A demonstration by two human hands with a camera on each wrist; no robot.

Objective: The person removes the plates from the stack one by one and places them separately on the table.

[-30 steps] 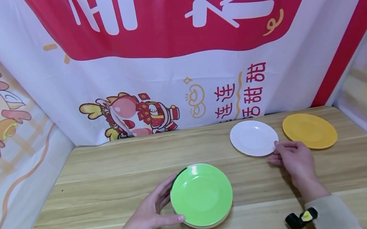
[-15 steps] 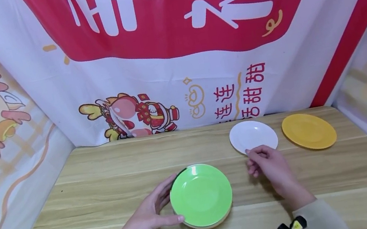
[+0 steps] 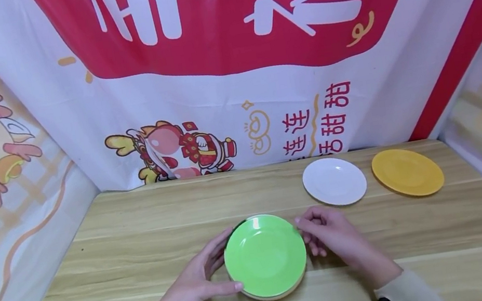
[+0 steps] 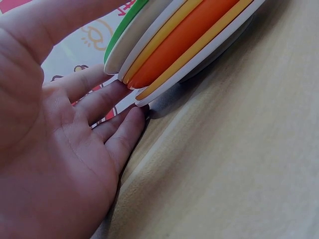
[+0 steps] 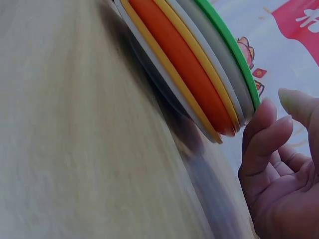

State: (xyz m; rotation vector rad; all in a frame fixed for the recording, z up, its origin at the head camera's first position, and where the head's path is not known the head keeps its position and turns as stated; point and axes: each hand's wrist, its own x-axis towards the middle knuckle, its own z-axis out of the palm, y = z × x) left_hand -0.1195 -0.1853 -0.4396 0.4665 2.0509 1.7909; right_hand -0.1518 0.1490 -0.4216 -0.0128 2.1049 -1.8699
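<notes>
A stack of plates with a green plate point(image 3: 265, 256) on top stands on the table in the head view. In the left wrist view, white, yellow and orange rims point(image 4: 174, 55) show beneath the green one. My left hand point(image 3: 191, 287) holds the stack from the left, fingers along its far-left side and thumb at the near-left rim. My right hand point(image 3: 330, 233) is at the right edge of the green plate, its fingers loosely bent. In the right wrist view the thumb is apart from the index finger, with no plate between them; whether the index fingertip touches the rim I cannot tell.
A white plate point(image 3: 334, 181) and a yellow plate point(image 3: 407, 172) lie side by side at the back right of the wooden table point(image 3: 148, 223). A printed cloth point(image 3: 223, 95) hangs along the back edge, with more cloth at both sides.
My right hand has moved left and nearer, from the white plate's right edge past its front to the green plate's right rim. The left hand, the stack and both loose plates stay in place.
</notes>
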